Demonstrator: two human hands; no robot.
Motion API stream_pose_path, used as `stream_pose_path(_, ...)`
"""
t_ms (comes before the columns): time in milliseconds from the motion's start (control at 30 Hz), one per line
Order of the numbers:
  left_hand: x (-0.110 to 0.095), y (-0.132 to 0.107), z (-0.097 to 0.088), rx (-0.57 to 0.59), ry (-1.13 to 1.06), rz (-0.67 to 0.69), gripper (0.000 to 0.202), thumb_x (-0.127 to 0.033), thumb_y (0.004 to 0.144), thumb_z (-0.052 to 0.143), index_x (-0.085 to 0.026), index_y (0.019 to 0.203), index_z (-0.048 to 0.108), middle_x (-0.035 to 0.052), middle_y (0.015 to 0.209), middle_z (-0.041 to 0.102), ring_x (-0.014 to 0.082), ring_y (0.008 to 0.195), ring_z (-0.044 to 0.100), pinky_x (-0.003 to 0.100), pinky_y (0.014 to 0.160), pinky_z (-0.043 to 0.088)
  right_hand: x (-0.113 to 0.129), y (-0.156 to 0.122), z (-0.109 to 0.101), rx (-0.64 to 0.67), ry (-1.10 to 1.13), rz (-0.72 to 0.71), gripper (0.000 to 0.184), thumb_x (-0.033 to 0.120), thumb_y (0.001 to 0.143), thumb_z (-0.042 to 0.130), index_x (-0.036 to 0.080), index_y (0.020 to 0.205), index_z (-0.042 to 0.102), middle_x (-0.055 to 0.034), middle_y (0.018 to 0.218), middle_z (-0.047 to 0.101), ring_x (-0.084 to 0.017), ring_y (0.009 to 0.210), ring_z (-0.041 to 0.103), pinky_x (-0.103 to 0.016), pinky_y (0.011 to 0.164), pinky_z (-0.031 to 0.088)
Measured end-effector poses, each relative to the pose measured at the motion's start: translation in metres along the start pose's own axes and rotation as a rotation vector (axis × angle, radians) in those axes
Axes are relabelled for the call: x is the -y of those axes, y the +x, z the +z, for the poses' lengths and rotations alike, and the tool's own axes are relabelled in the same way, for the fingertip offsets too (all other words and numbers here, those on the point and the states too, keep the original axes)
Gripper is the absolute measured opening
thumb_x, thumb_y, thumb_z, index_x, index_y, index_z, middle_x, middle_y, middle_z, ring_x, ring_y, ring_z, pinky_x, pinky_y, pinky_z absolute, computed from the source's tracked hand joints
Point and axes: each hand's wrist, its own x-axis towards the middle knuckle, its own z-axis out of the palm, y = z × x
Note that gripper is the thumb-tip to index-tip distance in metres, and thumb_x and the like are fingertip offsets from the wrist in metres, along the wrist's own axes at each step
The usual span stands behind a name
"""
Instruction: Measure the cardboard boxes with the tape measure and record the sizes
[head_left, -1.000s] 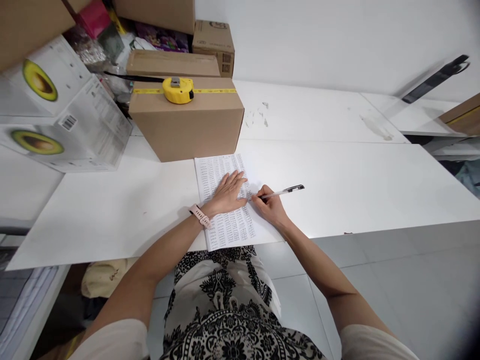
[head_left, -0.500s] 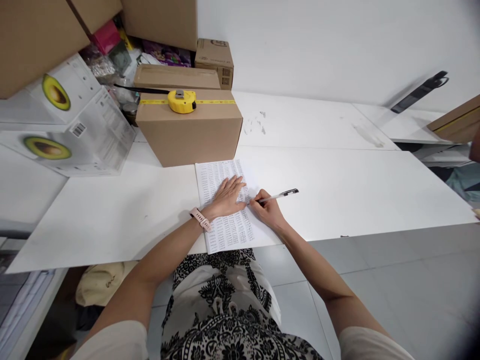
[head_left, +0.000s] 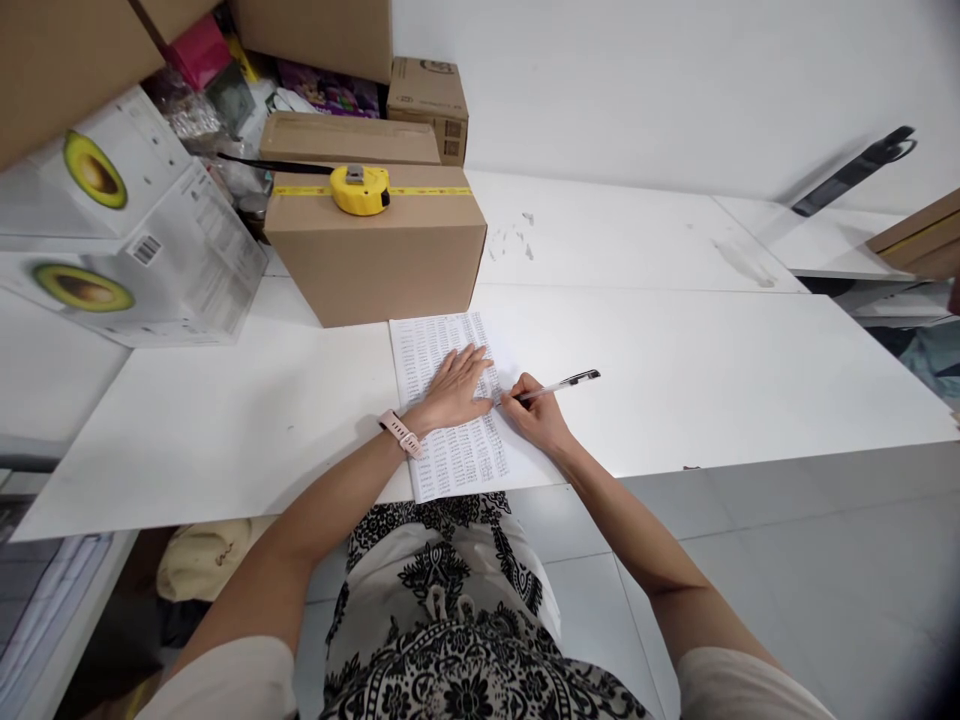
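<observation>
A white sheet of paper (head_left: 450, 465) covered in columns of handwriting lies on the white table near its front edge. My left hand (head_left: 456, 390) rests flat across the sheet, fingers stretched out, with a pink watch band (head_left: 401, 433) on the wrist. To its right, my right hand (head_left: 536, 415) pinches a pen (head_left: 559, 385) with a clear barrel and black ends. The pen's tip is at the right side of the written columns, close to my left thumb; whether it touches the paper I cannot tell.
Behind the paper stands a cardboard box (head_left: 382, 265) with a yellow tape measure (head_left: 360, 190) on top, its tape stretched across. White boxes with avocado pictures (head_left: 172, 260) stand at left. A dark long object (head_left: 851, 175) leans on the wall at right.
The view has shifted slightly, so the boxes sit a little higher in the picture. Both hands stay in nearly the same place on the paper, the pen still in my right hand.
</observation>
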Motion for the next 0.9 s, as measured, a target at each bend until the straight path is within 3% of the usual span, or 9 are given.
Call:
stream_pose_path(267, 0.0014, -0.0004, 0.0014, -0.016, -0.019, 0.012, 0.067, -0.035, 0.087, 0.054, -0.017, 0.149, 0.039, 0.0137, 0.173, 0.022, 0.0261, 0.162, 0.007, 0.049, 0.131, 0.004, 0.0003, -0.0005, -0.0010, 0.016, 0.025, -0.018, 0.026, 0.037, 0.082, 0.065, 0.023, 0.069, 0.048, 0.0058, 0.059, 0.042, -0.012, 0.056, 0.036, -0.029, 0.055, 0.029)
stream_pose_path(700, 0.0021, -0.0002, 0.0020, -0.007, -0.012, 0.011, 0.068, -0.035, 0.087, 0.054, -0.013, 0.150, 0.038, 0.0162, 0.173, 0.021, 0.0258, 0.162, 0.006, 0.048, 0.131, 0.003, -0.0043, -0.0009, -0.0013, -0.018, 0.018, -0.026, 0.025, 0.036, 0.086, 0.063, 0.023, 0.071, 0.047, 0.0056, 0.062, 0.042, -0.012, 0.058, 0.037, -0.029, 0.056, 0.030)
stream_pose_path(900, 0.0034, -0.0001, 0.0021, -0.014, -0.024, 0.022, 0.067, -0.035, 0.088, 0.056, -0.016, 0.149, 0.039, 0.0136, 0.173, 0.022, 0.0263, 0.162, 0.007, 0.050, 0.131, 0.004, -0.0066, -0.0001, -0.0002, -0.022, -0.004, -0.030, 0.025, 0.035, 0.085, 0.063, 0.023, 0.071, 0.046, 0.0057, 0.062, 0.043, -0.012, 0.058, 0.037, -0.029, 0.056, 0.030)
